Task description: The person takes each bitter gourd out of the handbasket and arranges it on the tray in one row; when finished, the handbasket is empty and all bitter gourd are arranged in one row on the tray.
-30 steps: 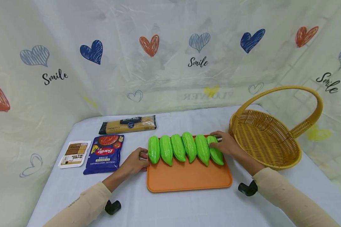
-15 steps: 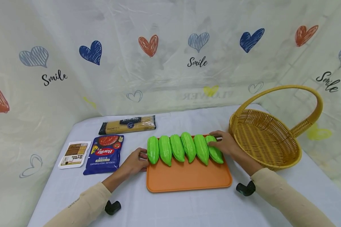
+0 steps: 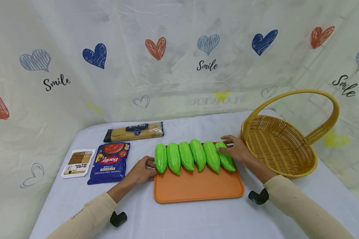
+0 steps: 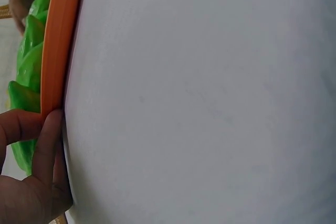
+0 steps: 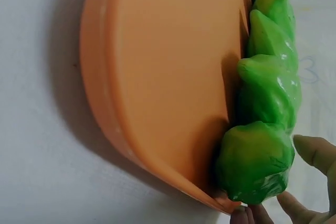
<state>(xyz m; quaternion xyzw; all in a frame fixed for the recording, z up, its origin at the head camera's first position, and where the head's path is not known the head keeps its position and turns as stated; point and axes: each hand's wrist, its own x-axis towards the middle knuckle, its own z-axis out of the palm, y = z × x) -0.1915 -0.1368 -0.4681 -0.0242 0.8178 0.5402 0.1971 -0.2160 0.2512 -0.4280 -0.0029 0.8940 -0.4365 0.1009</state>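
Several glossy green bitter melons lie side by side along the far half of an orange tray. At the tray's left side is my left hand, its thumb and fingers pinching the rim in the left wrist view, close beside the leftmost melon. My right hand is at the far right corner, over the rightmost melon. In the right wrist view its thumb is spread apart from the other fingers, whose tips are right at the tray corner and that melon's end.
A wicker basket with a tall handle stands at the right, close to my right forearm. On the left lie a spaghetti packet, a blue sauce pouch and a small white packet. A heart-printed curtain hangs behind the table.
My right hand has shifted slightly up and left, and its fingers have spread a little at the rightmost melon. The left hand, tray and melons look nearly the same.
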